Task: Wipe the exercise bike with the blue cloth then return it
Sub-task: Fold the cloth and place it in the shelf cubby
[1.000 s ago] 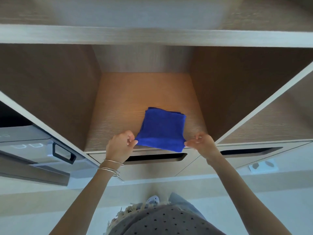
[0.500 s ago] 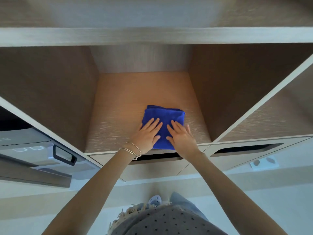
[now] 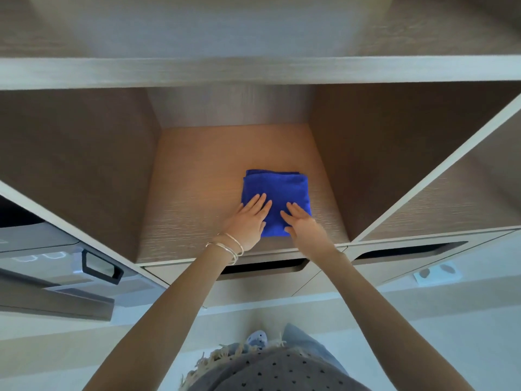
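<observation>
On middle shelf compartment (image 3: 194,198) | blue cloth (image 3: 277,187) is lying folded near front edge | left hand (image 3: 248,221), right hand (image 3: 303,225) are pressing it, fingers (image 3: 260,200) straight, grasping nothing, likely flattening for storage | return nearing completion

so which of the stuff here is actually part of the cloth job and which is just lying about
Part of the job: blue cloth, folded on the shelf; left hand and right hand, both flat on the cloth.
Just there: grey appliance at the left, drawer below the shelf, wall socket at the right, bracelets on the left wrist.
</observation>
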Demonstrator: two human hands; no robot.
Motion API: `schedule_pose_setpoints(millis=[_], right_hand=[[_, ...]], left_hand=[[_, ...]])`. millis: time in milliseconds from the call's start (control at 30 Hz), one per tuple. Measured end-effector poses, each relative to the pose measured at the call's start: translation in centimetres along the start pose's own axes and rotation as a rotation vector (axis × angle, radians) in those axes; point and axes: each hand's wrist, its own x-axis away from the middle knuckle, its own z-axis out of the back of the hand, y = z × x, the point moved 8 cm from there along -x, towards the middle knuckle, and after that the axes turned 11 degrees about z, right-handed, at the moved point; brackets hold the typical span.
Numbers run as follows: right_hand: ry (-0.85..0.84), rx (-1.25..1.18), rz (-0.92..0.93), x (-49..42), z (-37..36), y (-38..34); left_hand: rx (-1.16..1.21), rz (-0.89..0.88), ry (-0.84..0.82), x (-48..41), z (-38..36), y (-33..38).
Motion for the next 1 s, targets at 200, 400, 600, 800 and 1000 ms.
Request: schedule_pose_setpoints(millis=[200,400,600,800,1000], right_hand=[[-0.034,-0.058,-0.055,-1.8,3.3,4.1],[-0.018,0.003,-0.041,-0.5,2.4,4.8],[-0.051,0.239,-0.132,-2.3,1.5,5.8],[-0.077,0.319,-0.243,-5.7,3.1,7.9],[-0.109,0.311,-0.247,-8.6,4.5,9.9]], left_hand=[[-0.074,-0.129,0.177,-1.8,1.4,3.5],[-0.012,-0.114,0.15,-2.0,0.3,2.2],[-0.068,-0.09,0.101,-5.6,1.1,1.8],[-0.091,0.003,0.072,-9.3,2.9,2.2],[-0.095,0.069,0.057,-12.5,3.8,2.0]])
